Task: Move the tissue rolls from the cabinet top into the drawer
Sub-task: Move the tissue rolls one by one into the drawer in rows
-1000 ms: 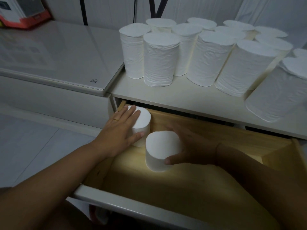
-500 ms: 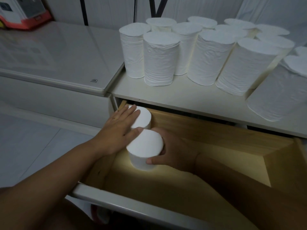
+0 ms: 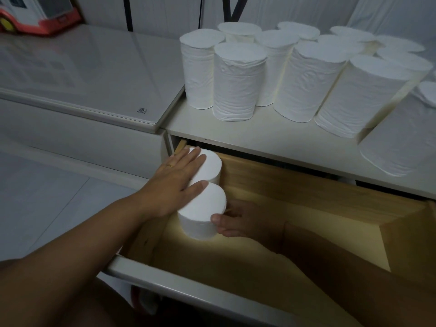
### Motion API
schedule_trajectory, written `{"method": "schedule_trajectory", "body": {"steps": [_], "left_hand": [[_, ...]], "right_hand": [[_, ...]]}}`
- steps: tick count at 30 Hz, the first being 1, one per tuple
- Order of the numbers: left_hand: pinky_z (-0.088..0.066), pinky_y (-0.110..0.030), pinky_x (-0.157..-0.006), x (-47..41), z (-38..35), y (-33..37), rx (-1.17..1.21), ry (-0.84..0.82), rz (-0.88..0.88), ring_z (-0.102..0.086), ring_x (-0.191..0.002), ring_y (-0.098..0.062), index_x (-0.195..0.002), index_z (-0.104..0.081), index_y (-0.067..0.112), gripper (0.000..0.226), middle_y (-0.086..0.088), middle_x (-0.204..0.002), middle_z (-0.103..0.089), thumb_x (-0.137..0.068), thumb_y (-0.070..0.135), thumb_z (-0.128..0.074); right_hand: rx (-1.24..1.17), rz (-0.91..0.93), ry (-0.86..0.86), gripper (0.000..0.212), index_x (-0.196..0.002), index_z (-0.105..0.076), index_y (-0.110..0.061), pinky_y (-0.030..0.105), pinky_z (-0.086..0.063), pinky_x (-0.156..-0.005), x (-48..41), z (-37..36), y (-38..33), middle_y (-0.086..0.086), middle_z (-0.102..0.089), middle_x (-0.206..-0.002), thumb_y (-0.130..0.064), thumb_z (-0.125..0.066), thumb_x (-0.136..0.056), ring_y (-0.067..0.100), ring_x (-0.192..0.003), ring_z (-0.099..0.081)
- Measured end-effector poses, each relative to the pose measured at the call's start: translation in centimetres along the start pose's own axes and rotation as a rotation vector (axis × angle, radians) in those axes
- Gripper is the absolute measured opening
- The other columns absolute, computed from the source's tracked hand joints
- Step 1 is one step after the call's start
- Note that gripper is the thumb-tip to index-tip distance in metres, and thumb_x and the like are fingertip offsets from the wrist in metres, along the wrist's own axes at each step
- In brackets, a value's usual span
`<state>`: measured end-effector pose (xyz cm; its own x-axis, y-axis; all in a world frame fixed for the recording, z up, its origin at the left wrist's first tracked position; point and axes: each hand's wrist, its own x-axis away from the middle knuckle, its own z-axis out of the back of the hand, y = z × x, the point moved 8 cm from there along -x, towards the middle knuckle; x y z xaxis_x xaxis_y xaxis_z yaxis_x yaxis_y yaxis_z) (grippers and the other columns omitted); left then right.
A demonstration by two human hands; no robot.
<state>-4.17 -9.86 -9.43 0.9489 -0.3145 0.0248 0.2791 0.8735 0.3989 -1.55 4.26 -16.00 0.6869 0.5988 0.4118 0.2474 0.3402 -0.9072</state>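
Note:
Two white tissue rolls stand upright in the open wooden drawer (image 3: 318,192), against its left wall. The far roll (image 3: 210,167) sits in the back left corner, and my left hand (image 3: 175,182) lies flat over it, thumb touching the near roll. My right hand (image 3: 245,220), down inside the drawer, grips the side of the near roll (image 3: 203,213), which touches the far one. Several more white rolls (image 3: 238,83) stand upright in a cluster on the cabinet top (image 3: 271,140) above the drawer.
A glossy white appliance lid (image 3: 82,74) adjoins the cabinet on the left, with a red and white toy (image 3: 35,15) at its back. The drawer's white front rail (image 3: 188,286) runs near me. Its floor to the right is bare wood. Tiled floor lies at lower left.
My right hand has slid the near roll leftwards across the drawer floor until it touches the far roll. My left hand has stayed on the far roll.

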Motion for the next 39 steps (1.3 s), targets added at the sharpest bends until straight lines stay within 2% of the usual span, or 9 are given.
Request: {"method": "schedule_trajectory", "body": {"steps": [8, 13, 20, 23, 26, 28, 31, 34, 39], "left_hand": [[0.002, -0.033, -0.117, 0.2, 0.1, 0.1, -0.002, 0.004, 0.004, 0.012, -0.144, -0.008, -0.15, -0.009, 0.026, 0.064, 0.008, -0.158, 0.003, -0.094, 0.051, -0.029], [0.004, -0.029, -0.114, 0.1, 0.2, 0.2, -0.021, 0.016, 0.001, 0.011, -0.144, -0.008, -0.15, -0.009, 0.025, 0.062, 0.007, -0.159, 0.002, -0.096, 0.047, -0.032], [0.005, -0.027, -0.114, 0.2, 0.4, 0.5, -0.032, 0.013, 0.005, 0.011, -0.144, -0.009, -0.15, -0.008, 0.024, 0.062, 0.006, -0.159, 0.003, -0.097, 0.045, -0.032], [0.002, -0.029, -0.116, 0.3, 0.4, 0.6, -0.04, 0.013, 0.007, 0.01, -0.144, -0.009, -0.15, -0.01, 0.024, 0.062, 0.005, -0.159, 0.002, -0.097, 0.044, -0.034], [0.002, -0.029, -0.116, 0.3, 0.5, 0.6, -0.043, 0.018, 0.009, 0.01, -0.144, -0.009, -0.15, -0.011, 0.024, 0.062, 0.006, -0.159, 0.001, -0.097, 0.045, -0.033], [0.002, -0.029, -0.115, 0.2, 0.5, 0.5, -0.037, 0.013, 0.009, 0.01, -0.144, -0.009, -0.15, -0.011, 0.024, 0.062, 0.006, -0.159, 0.002, -0.097, 0.046, -0.033], [0.003, -0.029, -0.115, 0.2, 0.5, 0.5, -0.036, 0.007, 0.011, 0.01, -0.144, -0.009, -0.15, -0.01, 0.024, 0.062, 0.005, -0.159, 0.002, -0.097, 0.046, -0.033], [0.003, -0.028, -0.116, 0.1, 0.4, 0.4, -0.047, 0.007, 0.014, 0.01, -0.144, -0.009, -0.15, -0.01, 0.024, 0.062, 0.006, -0.159, 0.002, -0.097, 0.046, -0.034], [0.002, -0.03, -0.118, 0.1, 0.3, 0.2, -0.052, 0.01, 0.01, 0.011, -0.144, -0.01, -0.15, -0.009, 0.024, 0.062, 0.006, -0.159, 0.002, -0.097, 0.047, -0.033]], "right_hand": [[-0.059, 0.033, 0.028, 0.045, -0.122, -0.057, -0.015, 0.016, -0.053, -0.071, -0.6, -1.3, -0.8, 0.003, -0.066, -0.114, -0.037, -0.065, -0.084, 0.014, -0.096, -0.065], [-0.071, 0.056, 0.009, 0.017, -0.102, -0.062, -0.028, 0.016, -0.053, -0.071, -0.9, -2.2, -1.7, -0.006, -0.067, -0.1, -0.033, -0.064, -0.086, 0.006, -0.087, -0.066], [0.05, 0.02, -0.002, 0.032, -0.116, -0.058, -0.02, 0.024, -0.055, -0.084, -0.7, -2.2, -2.2, 0.002, -0.065, -0.114, -0.036, -0.059, -0.089, 0.016, -0.101, -0.063], [0.287, 0.034, -0.006, 0.02, -0.098, -0.062, -0.022, 0.008, -0.048, -0.061, 0.2, -1.2, -5.4, -0.01, -0.062, -0.088, -0.038, -0.051, -0.093, 0.001, -0.076, -0.061], [0.68, 0.163, 0.192, 0.036, -0.09, -0.066, -0.003, 0.025, -0.046, -0.068, 0.4, 2.9, -11.3, 0.01, -0.064, -0.083, -0.035, -0.049, -0.092, 0.016, -0.071, -0.057], [0.607, 0.302, 0.482, 0.032, -0.093, -0.062, -0.008, 0.029, -0.044, -0.073, 1.3, 6.7, -15.7, 0.008, -0.06, -0.081, -0.038, -0.06, -0.087, 0.018, -0.076, -0.055], [0.415, 0.471, 0.786, 0.059, -0.123, -0.047, -0.011, 0.027, -0.046, -0.09, 2.2, 11.1, -20.0, 0.006, -0.053, -0.114, -0.039, -0.072, -0.077, 0.015, -0.101, -0.053], [0.425, 0.499, 0.872, 0.08, -0.136, -0.033, -0.014, 0.032, -0.037, -0.107, 1.0, 13.4, -21.9, 0.007, -0.036, -0.138, -0.043, -0.074, -0.074, 0.017, -0.124, -0.041], [0.434, 0.514, 0.846, 0.086, -0.14, -0.028, -0.012, 0.031, -0.031, -0.112, -1.7, 14.1, -22.2, 0.006, -0.032, -0.143, -0.039, -0.075, -0.074, 0.017, -0.13, -0.035]]}}
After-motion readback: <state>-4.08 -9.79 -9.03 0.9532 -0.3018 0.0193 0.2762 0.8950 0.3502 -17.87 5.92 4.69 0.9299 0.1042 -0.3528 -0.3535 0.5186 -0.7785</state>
